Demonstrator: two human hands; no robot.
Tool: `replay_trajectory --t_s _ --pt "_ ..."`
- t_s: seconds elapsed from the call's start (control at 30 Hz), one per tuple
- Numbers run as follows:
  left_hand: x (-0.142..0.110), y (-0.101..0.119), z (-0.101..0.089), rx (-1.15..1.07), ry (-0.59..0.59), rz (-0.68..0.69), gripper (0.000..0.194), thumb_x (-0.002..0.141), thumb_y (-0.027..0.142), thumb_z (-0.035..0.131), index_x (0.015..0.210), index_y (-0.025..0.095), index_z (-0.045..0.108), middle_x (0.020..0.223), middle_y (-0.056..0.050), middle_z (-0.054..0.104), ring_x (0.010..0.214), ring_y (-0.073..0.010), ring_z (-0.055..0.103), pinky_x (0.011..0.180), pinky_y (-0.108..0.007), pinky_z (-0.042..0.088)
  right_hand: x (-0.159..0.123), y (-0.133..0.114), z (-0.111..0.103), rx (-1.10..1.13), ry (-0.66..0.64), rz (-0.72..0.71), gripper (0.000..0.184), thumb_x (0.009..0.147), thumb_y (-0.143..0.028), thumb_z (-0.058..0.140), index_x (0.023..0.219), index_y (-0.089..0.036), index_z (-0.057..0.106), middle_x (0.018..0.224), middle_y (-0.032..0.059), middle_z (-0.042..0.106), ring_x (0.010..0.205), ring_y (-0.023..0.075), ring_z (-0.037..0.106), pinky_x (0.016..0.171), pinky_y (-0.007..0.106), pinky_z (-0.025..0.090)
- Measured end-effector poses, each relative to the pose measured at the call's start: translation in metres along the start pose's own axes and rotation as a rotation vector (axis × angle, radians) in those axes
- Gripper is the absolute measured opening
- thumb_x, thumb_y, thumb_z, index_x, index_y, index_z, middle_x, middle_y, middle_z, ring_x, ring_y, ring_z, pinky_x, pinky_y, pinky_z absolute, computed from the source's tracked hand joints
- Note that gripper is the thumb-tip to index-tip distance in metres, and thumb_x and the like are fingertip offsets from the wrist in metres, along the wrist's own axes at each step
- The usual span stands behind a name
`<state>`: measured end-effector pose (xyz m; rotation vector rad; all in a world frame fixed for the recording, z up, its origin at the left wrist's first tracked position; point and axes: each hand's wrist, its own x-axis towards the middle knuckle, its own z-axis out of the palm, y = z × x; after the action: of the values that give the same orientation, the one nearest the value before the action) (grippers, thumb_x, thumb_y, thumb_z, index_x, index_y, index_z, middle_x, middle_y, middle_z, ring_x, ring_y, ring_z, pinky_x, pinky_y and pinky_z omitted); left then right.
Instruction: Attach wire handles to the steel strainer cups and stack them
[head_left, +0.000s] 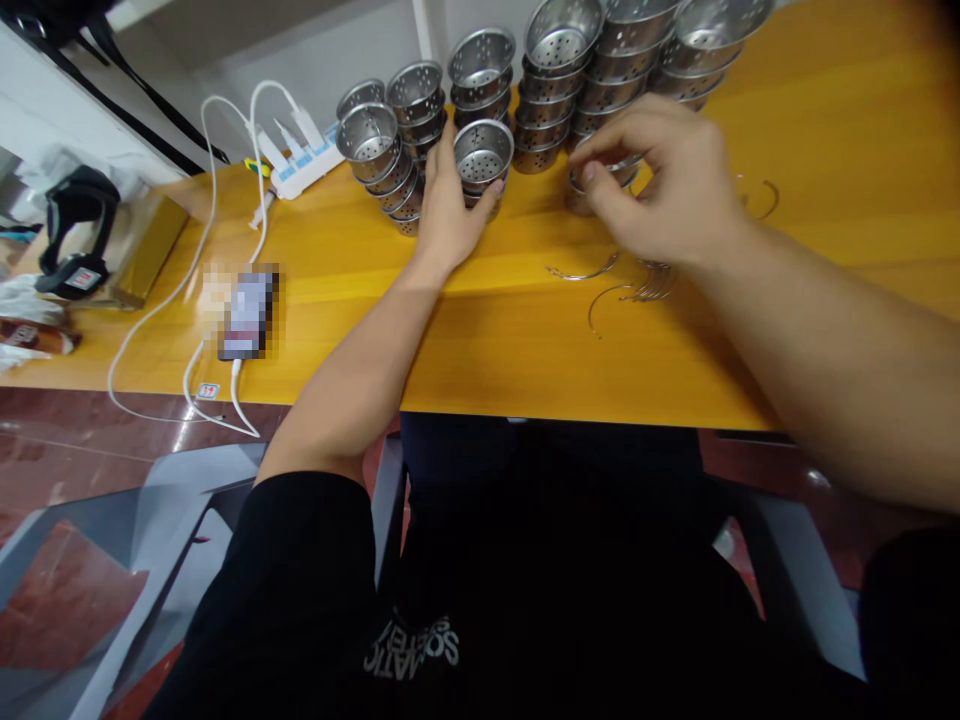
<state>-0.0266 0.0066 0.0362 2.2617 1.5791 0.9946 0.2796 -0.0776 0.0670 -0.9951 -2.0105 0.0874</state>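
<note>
My left hand (456,205) is wrapped round a perforated metal cup (484,150) that tops a short stack, its thumb on the near right side and its fingers along the left. My right hand (660,180) is closed in a pinch over a low perforated cup (579,195); whatever lies between its fingertips is too small to make out. The hand and wrist partly hide that cup. Below the right hand, curved metal wires (581,273) lie on the yellow table (510,350), several of them bunched together (654,283).
Stacks of perforated cups (541,110) line the back of the table, with more at the left (375,150). A white power strip (307,165) has cables running to a phone (247,315). A box (154,245) with a black strap stands far left. Grey chair (172,500) below.
</note>
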Motion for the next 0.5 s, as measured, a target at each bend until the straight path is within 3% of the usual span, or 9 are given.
replay_trajectory --t_s 0.07,0.2,0.3,0.37,0.43,0.5 --pt "-0.001 0.000 0.002 -0.003 0.029 0.053 0.105 0.112 0.054 0.070 0.192 0.024 0.010 0.215 -0.008 0.034 0.196 -0.0185 0.016 0.171 -0.048 0.011 0.001 0.005 -0.003 -0.051 0.030 0.043 0.018 0.119 -0.027 0.076 0.130 -0.036 0.087 0.130 0.0099 0.089 0.129 0.0386 0.086 0.121 0.061 0.071" --pt "-0.001 0.004 0.011 0.040 0.201 0.252 0.102 0.106 0.050 0.073 0.192 0.029 0.021 0.212 -0.013 0.033 0.199 -0.0256 0.015 0.172 -0.048 0.014 0.003 0.033 -0.014 -0.169 0.161 0.114 0.032 0.111 -0.011 0.076 0.134 -0.030 0.089 0.143 0.0146 0.083 0.143 0.0431 0.083 0.123 0.065 0.071" --pt "-0.005 0.021 0.016 -0.003 0.309 0.542 0.084 0.116 0.069 0.050 0.190 0.032 0.033 0.209 -0.016 0.033 0.202 -0.0332 0.021 0.172 -0.056 0.019 0.002 0.052 -0.022 -0.197 0.143 0.176 0.037 0.106 -0.011 0.080 0.141 -0.020 0.089 0.154 0.0199 0.078 0.147 0.0457 0.085 0.121 0.065 0.073" --pt "-0.014 0.040 0.013 -0.073 0.280 0.705 0.077 0.121 0.070 0.029 0.185 0.030 0.043 0.204 -0.020 0.038 0.199 -0.0380 0.035 0.170 -0.062 0.022 0.001 0.057 -0.024 -0.180 0.093 0.193 0.040 0.108 -0.018 0.082 0.148 -0.017 0.086 0.159 0.0222 0.077 0.149 0.0474 0.085 0.123 0.065 0.073" --pt "-0.027 0.058 0.007 -0.056 -0.063 0.629 0.067 0.120 0.062 0.041 0.181 0.037 0.054 0.205 -0.010 0.047 0.199 -0.0310 0.041 0.167 -0.052 0.035 -0.001 0.056 -0.022 -0.151 0.040 0.203 0.048 0.110 -0.027 0.088 0.157 -0.018 0.081 0.161 0.0235 0.077 0.152 0.0484 0.083 0.126 0.066 0.071" --pt "-0.038 0.067 0.002 -0.039 -0.333 0.519 0.063 0.119 0.054 0.050 0.179 0.036 0.062 0.201 -0.008 0.056 0.197 -0.0324 0.049 0.163 -0.057 0.044 -0.003 0.054 -0.016 -0.093 -0.034 0.254 0.062 0.110 -0.035 0.094 0.167 -0.022 0.073 0.168 0.0234 0.075 0.160 0.0492 0.078 0.135 0.069 0.066"
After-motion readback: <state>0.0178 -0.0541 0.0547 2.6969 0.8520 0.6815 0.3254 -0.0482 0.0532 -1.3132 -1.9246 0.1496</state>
